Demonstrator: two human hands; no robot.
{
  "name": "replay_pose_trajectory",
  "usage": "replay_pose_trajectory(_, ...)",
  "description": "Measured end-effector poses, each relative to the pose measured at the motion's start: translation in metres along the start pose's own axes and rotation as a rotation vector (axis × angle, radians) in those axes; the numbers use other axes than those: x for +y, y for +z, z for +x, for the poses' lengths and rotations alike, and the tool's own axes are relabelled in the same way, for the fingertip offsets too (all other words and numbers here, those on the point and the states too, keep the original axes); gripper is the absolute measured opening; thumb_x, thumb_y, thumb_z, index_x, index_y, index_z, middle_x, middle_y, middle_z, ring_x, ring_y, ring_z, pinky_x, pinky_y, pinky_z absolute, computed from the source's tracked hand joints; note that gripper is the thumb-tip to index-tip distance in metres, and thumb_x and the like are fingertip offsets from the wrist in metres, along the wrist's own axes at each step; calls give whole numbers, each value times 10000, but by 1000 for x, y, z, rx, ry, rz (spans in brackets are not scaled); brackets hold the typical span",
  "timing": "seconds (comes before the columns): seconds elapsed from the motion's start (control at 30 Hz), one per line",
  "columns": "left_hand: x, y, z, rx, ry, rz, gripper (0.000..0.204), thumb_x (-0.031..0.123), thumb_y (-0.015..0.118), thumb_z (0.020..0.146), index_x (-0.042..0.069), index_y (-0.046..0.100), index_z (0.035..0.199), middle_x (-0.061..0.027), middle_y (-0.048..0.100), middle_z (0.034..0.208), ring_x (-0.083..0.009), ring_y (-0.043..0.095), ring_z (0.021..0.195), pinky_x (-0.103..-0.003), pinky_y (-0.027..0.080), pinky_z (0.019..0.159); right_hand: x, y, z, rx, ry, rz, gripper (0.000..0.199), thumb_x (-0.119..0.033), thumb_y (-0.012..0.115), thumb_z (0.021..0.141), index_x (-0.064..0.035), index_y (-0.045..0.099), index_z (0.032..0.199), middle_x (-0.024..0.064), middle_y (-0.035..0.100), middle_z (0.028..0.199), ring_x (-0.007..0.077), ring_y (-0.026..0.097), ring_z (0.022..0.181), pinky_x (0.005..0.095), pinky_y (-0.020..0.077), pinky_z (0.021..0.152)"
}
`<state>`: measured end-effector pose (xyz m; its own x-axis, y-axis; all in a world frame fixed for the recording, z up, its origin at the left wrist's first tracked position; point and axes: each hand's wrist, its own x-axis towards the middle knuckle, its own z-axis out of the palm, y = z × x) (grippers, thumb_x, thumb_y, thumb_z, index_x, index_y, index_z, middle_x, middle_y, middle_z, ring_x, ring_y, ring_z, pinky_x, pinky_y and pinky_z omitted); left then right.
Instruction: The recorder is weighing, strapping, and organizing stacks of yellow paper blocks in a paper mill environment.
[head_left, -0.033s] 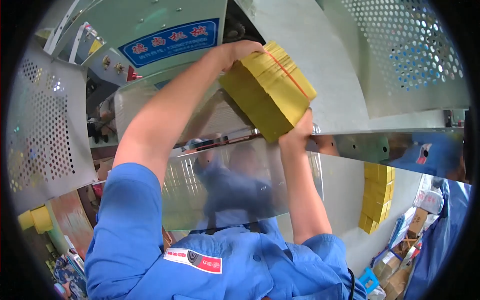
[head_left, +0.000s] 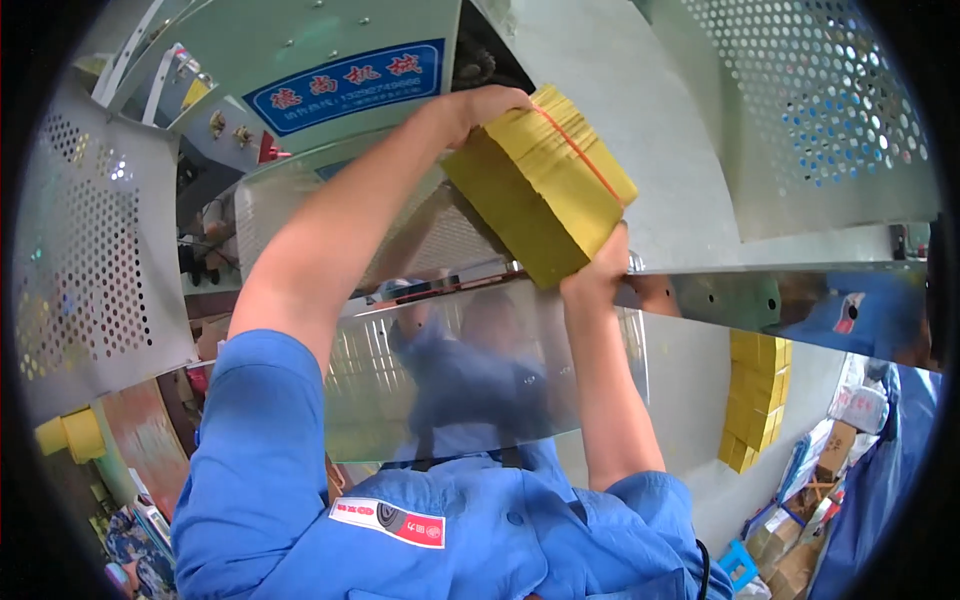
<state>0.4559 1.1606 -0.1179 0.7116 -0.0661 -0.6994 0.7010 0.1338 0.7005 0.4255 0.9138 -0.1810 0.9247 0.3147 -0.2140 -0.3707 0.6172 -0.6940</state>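
A thick bundle of yellow paper sheets (head_left: 525,200) is tilted between my two hands, with an orange-red band (head_left: 580,155) running across its upper face. My left hand (head_left: 492,103) is closed on the bundle's far left end; most of its fingers are hidden behind the stack. At the near right corner, my right hand (head_left: 600,268) grips the bundle from below, its fingers partly out of sight. The stack is over the metal edge between a clear plastic guard (head_left: 450,370) and the machine's grey surface (head_left: 680,190).
Perforated metal panels (head_left: 90,250) flank the machine at left and right. A polished metal rail (head_left: 780,305) runs to the right of my right hand. Below it, more yellow paper bundles (head_left: 755,400) are stacked. Boxes and bags lie near a blue tarp (head_left: 880,470) at lower right.
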Motion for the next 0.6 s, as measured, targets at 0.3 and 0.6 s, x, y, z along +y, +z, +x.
replay_pose_trajectory(0.3,-57,11,-69,76,132,-392,403,341,483,972,65,617,1233,-106,683,1166,-193,681,1004,-368,535,902,-15,15,-18,-107,214,-111,353,-305,400,1018,-30,553,1178,97,618,1126,203,611,1019,348,504,888)
replay_pose_trajectory(0.6,-129,77,-132,261,535,-669,448,394,455,1002,80,557,1306,-70,625,1257,-150,603,1119,-316,471,941,-47,-5,-43,-248,432,-401,474,-373,392,1009,-70,491,1360,90,567,1305,222,565,1174,351,457,980)
